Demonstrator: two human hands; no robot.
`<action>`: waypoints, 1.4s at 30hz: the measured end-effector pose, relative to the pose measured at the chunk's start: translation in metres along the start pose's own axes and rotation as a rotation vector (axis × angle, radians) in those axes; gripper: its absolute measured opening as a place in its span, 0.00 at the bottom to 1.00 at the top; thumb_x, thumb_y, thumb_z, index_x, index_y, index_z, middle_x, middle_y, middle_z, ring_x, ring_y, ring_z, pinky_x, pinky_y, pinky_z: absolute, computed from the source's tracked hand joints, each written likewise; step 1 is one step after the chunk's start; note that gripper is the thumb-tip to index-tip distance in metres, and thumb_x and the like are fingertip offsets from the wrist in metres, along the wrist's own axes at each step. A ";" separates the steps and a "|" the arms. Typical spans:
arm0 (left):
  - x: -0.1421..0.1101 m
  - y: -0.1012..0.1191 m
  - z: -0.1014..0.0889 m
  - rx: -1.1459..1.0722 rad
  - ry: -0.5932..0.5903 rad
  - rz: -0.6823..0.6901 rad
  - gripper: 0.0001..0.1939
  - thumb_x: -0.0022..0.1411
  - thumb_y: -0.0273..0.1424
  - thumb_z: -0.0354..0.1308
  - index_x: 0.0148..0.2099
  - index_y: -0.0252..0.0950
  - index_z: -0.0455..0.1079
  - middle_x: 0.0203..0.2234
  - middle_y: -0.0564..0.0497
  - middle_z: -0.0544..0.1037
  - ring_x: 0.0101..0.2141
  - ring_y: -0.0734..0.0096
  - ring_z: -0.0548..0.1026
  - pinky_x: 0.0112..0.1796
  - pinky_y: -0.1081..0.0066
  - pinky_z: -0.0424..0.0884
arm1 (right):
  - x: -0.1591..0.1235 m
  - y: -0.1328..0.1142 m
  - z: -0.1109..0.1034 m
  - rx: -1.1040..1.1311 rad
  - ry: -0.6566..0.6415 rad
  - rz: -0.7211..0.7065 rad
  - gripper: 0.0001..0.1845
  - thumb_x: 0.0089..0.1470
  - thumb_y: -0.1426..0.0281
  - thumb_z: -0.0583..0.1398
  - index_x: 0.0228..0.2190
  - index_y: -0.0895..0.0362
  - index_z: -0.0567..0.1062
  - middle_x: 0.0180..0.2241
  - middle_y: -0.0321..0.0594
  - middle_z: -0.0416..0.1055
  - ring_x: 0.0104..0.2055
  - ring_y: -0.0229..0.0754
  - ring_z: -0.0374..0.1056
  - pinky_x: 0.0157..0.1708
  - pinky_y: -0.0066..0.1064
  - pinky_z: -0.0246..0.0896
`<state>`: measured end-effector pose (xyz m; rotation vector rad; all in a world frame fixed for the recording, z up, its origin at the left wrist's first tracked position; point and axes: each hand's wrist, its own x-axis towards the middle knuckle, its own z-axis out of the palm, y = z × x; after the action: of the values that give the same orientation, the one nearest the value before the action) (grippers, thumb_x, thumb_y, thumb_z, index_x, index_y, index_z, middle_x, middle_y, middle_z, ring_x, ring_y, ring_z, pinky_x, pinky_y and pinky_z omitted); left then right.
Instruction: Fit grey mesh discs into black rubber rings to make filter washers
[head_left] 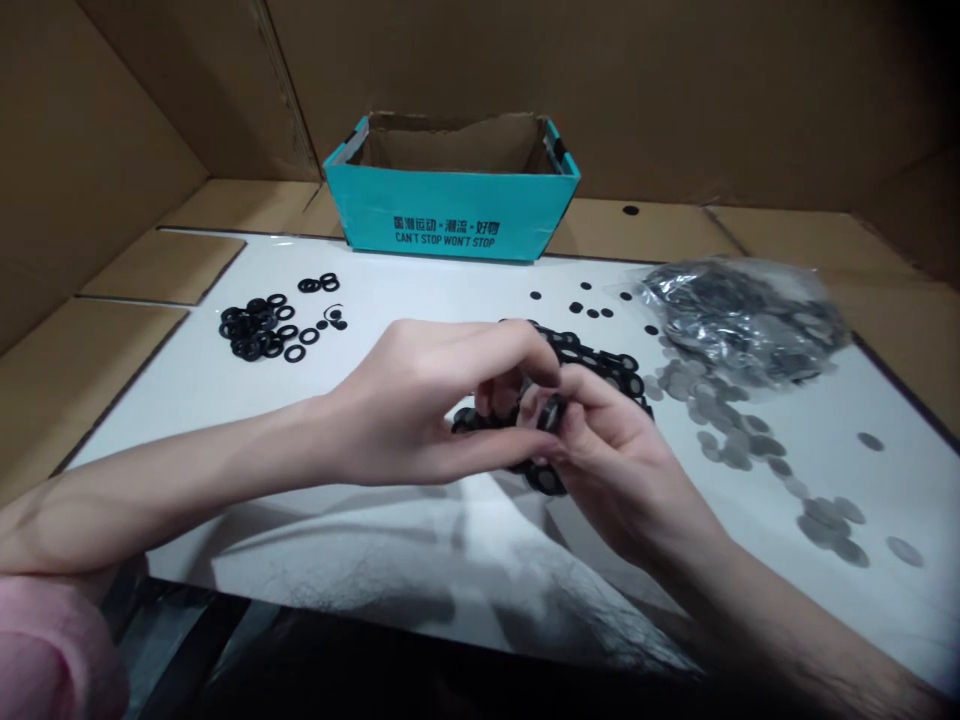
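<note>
Between both hands, above the middle of the table, is a small black ring [553,411]. My left hand [427,400] curls over it from the left, thumb and fingers closed at its edge. From the right, the thumb and forefinger of my right hand [619,450] pinch the same ring. A pale shiny piece seems to show beside it, but I cannot make it out. Under and behind the hands lie many joined-looking black pieces with pale round centres [592,358], partly hidden by my fingers.
A turquoise cardboard box [450,210] stands at the back. Loose black rings [251,328] lie in a pile at the left. On the right are a clear plastic bag [750,310] of discs and scattered translucent grey discs [731,425]. Cardboard walls surround the white table [300,520].
</note>
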<state>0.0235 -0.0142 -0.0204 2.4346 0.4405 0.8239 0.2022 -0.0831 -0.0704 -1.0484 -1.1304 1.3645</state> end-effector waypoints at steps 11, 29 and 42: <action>0.003 0.003 0.000 -0.279 -0.124 -0.322 0.02 0.59 0.25 0.57 0.34 0.32 0.68 0.21 0.56 0.69 0.22 0.81 0.66 0.25 0.80 0.66 | -0.005 -0.007 0.001 -0.685 0.093 -0.576 0.07 0.59 0.77 0.56 0.31 0.54 0.69 0.28 0.36 0.68 0.29 0.36 0.64 0.28 0.31 0.59; 0.003 -0.001 0.005 -0.186 -0.069 -0.178 0.06 0.64 0.29 0.58 0.41 0.29 0.68 0.24 0.54 0.72 0.25 0.79 0.68 0.30 0.78 0.67 | -0.005 -0.001 -0.001 -0.435 0.140 -0.364 0.10 0.61 0.67 0.57 0.27 0.54 0.68 0.24 0.33 0.63 0.27 0.35 0.58 0.26 0.28 0.54; 0.001 0.000 0.006 -0.088 -0.017 0.064 0.07 0.61 0.26 0.63 0.41 0.27 0.71 0.27 0.51 0.78 0.27 0.79 0.74 0.32 0.80 0.70 | -0.002 -0.001 0.002 0.094 -0.107 0.034 0.15 0.57 0.56 0.61 0.30 0.55 0.73 0.27 0.35 0.64 0.28 0.33 0.59 0.28 0.26 0.58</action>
<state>0.0282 -0.0161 -0.0238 2.3826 0.3151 0.8315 0.2008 -0.0854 -0.0691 -0.9397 -1.1192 1.5014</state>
